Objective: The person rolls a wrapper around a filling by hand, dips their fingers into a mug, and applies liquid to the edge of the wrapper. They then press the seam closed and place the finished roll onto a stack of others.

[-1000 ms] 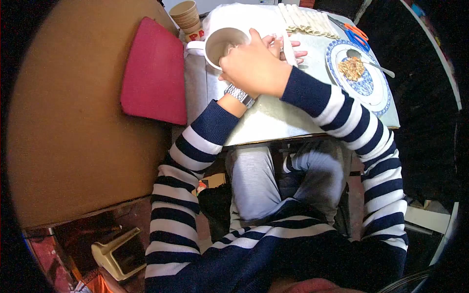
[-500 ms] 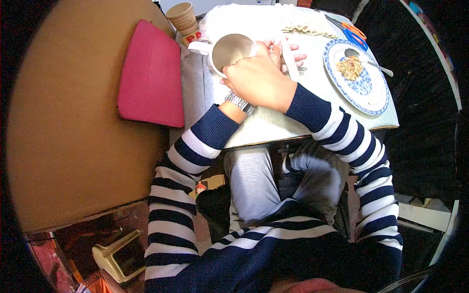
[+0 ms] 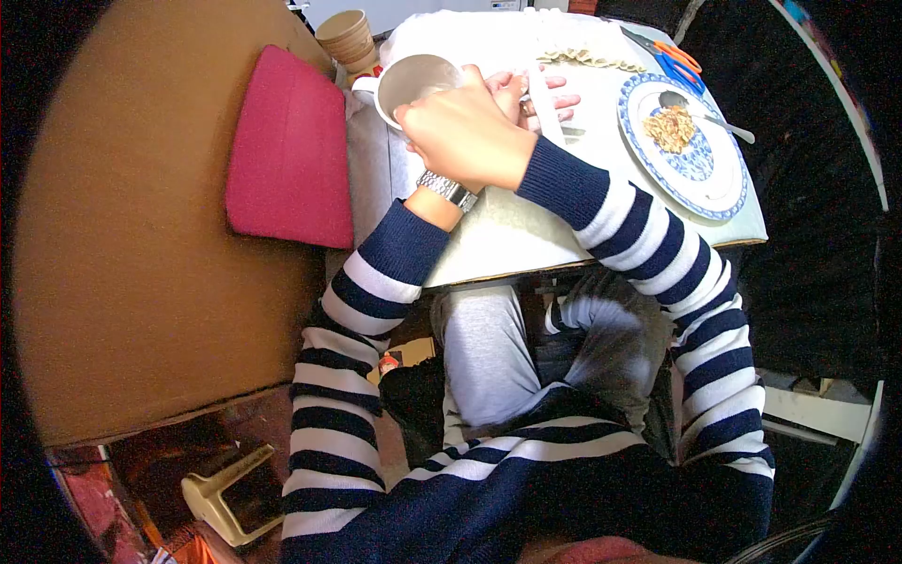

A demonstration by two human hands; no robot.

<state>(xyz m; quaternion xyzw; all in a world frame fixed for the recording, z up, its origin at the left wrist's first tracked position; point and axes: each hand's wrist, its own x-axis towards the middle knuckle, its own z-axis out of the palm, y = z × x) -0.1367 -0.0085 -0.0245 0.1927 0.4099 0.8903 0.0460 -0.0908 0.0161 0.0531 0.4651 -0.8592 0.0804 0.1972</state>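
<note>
A white mug [image 3: 383, 94] with its handle to the left stands at the table's left side, its inside showing pale. My right hand [image 3: 470, 136] crosses over my left wrist and grips the mug's near right rim, fingers curled at the edge. My left hand [image 3: 562, 100] reaches beneath it to the right, palm up, its fingers extended under a narrow white piece [image 3: 543, 105] that looks like a dumpling wrapper seen edge-on. Part of the left palm is hidden by my right hand. Behind lies a row of pleated dumplings [image 3: 587, 62].
To the right sits a blue-rimmed plate [image 3: 691, 193] with chopped filling [image 3: 669, 130] and a spoon [image 3: 723, 125]. Scissors with orange and blue handles [image 3: 681, 70] lie behind it. A paper cup [image 3: 346, 39] and a red panel [image 3: 289, 150] are at the left.
The mug has shifted left and slightly away from me, with my right hand moving along with it. My left hand has shifted slightly left, the white piece still across its fingers.
</note>
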